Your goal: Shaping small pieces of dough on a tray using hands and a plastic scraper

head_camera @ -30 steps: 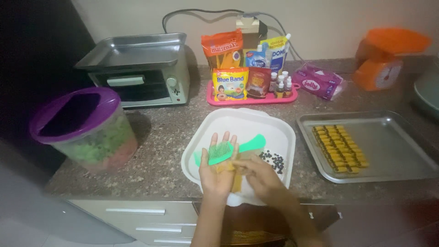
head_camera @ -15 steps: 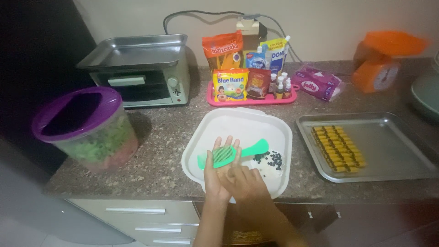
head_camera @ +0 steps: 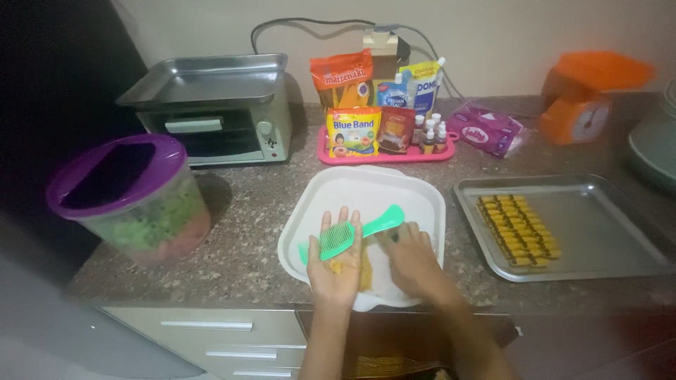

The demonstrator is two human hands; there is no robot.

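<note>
Granite counter (head_camera: 246, 211), left hand (head_camera: 336, 264) (palm up), green comb (head_camera: 352, 236)

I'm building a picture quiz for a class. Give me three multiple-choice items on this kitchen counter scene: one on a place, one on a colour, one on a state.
1. Where does the green comb lie?
A. Across the palm of the left hand, over the white tray
B. On the metal baking tray
C. On top of the small oven

2. What colour is the lid of the plastic tub on the left?
A. Orange
B. Purple
C. White

3. How is the left hand held?
A. Clenched in a fist
B. Open, palm up
C. Flat, palm down on the counter

Answers: 1 A, the comb crosses the open palm above the tray. 2 B, the tub's lid is purple. 3 B, the fingers are spread with the palm facing up.
</note>
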